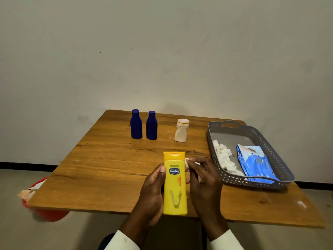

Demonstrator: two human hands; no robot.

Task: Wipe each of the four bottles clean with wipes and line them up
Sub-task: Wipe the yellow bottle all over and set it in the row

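Plastic, smooth and likely slick once wet — I judge the yellow bottle [174, 183] light and stiff, best held round its waist, where my left hand [153, 192] grips it above the table's [100, 166] near edge while my right hand [203, 177] pinches a wipe [187, 162] against its shoulder.
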